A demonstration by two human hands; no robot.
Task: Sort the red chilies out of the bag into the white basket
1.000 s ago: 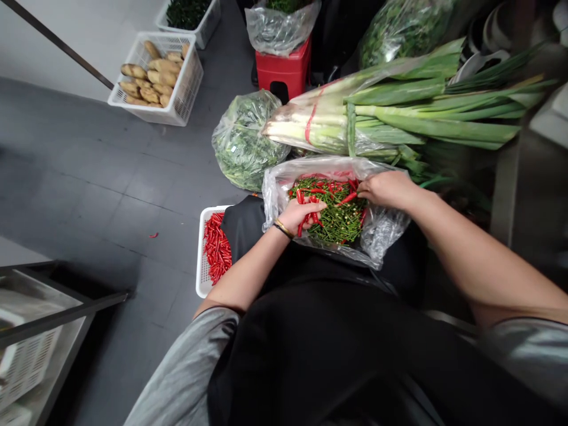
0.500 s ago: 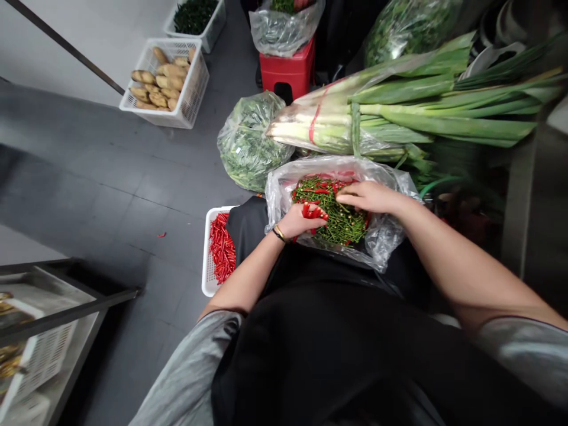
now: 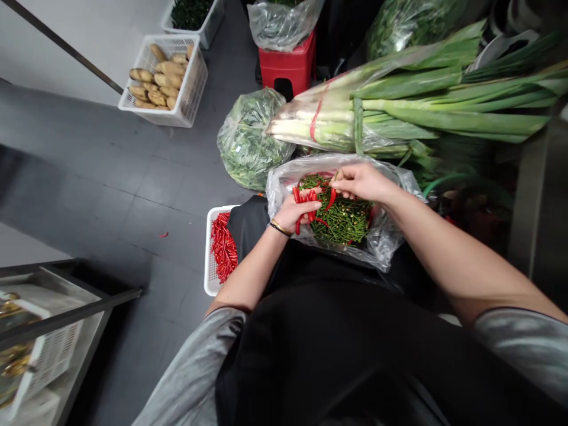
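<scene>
Several red chilies (image 3: pixel 312 200) lie in my left hand (image 3: pixel 294 214), its thumb closed over them. My right hand (image 3: pixel 361 182) pinches one red chili (image 3: pixel 331 199) near its stem end, close to the left fingertips. Both hands are over a clear plastic bag (image 3: pixel 277 177) lying open in front of my body. Inside it is a pile of green chili stems (image 3: pixel 348 222) with some red showing among them. To the left, a white basket (image 3: pixel 208 260) contains many red chilies (image 3: pixel 224 248); my dark clothing covers part of it.
Beyond the bag lie wrapped leeks (image 3: pixel 337 121) and a bag of leafy greens (image 3: pixel 252 139). A red stool (image 3: pixel 286 62) stands behind them. A white crate (image 3: pixel 190 106) of brown tubers is on the floor at upper left. A metal rack (image 3: pixel 100 305) stands at lower left.
My right hand has come up out of the stem pile with a red chili in its fingers. My left hand has turned and its fingers have opened a little around its chilies.
</scene>
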